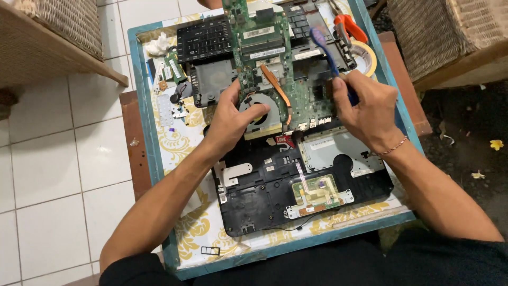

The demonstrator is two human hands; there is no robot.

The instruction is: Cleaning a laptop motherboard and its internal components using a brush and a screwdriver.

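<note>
Motherboard (275, 69), green with 1 fan, gripped by left hand (230, 116); right hand (365, 108) clutches blue brush (325, 50) over black laptop shell (275, 196).

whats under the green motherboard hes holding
Under the motherboard lies the black laptop base shell, its near half exposed. The board, left hand and right hand cover the rest.

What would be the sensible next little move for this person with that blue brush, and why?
Probably a short stroke of the blue brush across the green circuit board: the right hand holds it angled over the board, while the left hand steadies the board at the fan.
</note>
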